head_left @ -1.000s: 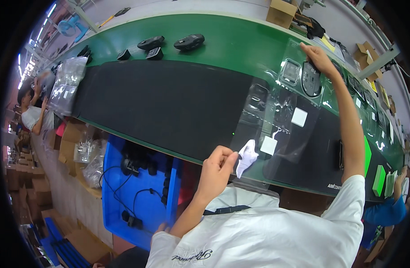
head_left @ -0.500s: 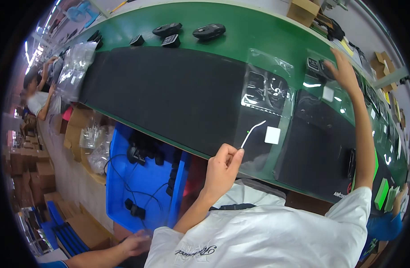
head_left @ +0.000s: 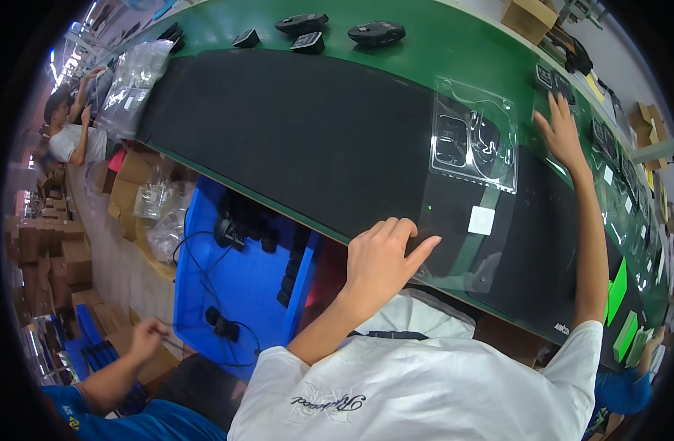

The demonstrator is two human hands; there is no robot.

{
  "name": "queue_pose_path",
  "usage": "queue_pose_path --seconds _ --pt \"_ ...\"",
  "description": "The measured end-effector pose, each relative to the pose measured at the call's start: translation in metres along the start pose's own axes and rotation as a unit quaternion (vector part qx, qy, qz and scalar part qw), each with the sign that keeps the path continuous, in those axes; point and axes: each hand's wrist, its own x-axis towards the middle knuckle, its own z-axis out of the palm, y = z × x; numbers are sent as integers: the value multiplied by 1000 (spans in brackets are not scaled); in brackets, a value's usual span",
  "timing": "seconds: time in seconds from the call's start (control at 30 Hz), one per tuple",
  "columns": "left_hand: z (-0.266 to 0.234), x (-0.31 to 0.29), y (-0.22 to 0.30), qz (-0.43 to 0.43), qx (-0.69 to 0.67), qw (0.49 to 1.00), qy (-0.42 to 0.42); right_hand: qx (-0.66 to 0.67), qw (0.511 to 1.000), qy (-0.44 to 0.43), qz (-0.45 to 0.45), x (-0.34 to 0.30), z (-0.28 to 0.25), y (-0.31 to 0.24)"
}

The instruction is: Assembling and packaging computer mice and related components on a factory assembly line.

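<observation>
My left hand (head_left: pixel 383 253) hovers over the front edge of the bench with its thumb held apart and nothing visible in it. Ahead of it, on the black mat (head_left: pixel 278 125), lies an unfolded clear plastic blister pack (head_left: pixel 475 136) with moulded hollows. A white square card (head_left: pixel 481 220) rests over its nearer, flat part. At far right my right hand (head_left: pixel 563 136) reaches out with spread fingers, just short of another clear pack holding black parts (head_left: pixel 554 79). Whether its palm touches the pack's near side cannot be told.
Black computer mice (head_left: pixel 377 33) and small black blocks (head_left: pixel 307 44) stand along the green bench (head_left: pixel 425 22). More packs (head_left: pixel 609 140) line the right side. Below left is a blue bin (head_left: pixel 267 309) with black cabled parts. A co-worker's hand (head_left: pixel 150 336) is beside it.
The thin white strip my left hand pinched is out of sight, and that hand has opened. My right hand has drawn back from the far pack. The view has shifted; a co-worker's arm moved left.
</observation>
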Motion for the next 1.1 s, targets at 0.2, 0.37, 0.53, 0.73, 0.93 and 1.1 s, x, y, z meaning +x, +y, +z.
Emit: queue_pose_path --seconds 0.2,0.37,0.53,0.73,0.93,1.1 --pt "8 11 -11 39 10 997 66 226 968 42 -102 101 -75 -231" --pt "17 14 -10 57 -21 996 67 194 977 -63 -55 173 -16 -314" --pt "18 13 -13 64 -30 995 72 140 988 -40 -53 193 22 -298" --pt "14 16 -17 63 -39 994 85 292 946 -14 -137 158 -75 -226" --pt "19 27 -12 78 -66 993 51 246 939 197 -134 -12 -114 -183" --pt "21 28 -5 73 -46 996 -3 162 984 22 -64 -83 -91 -173"
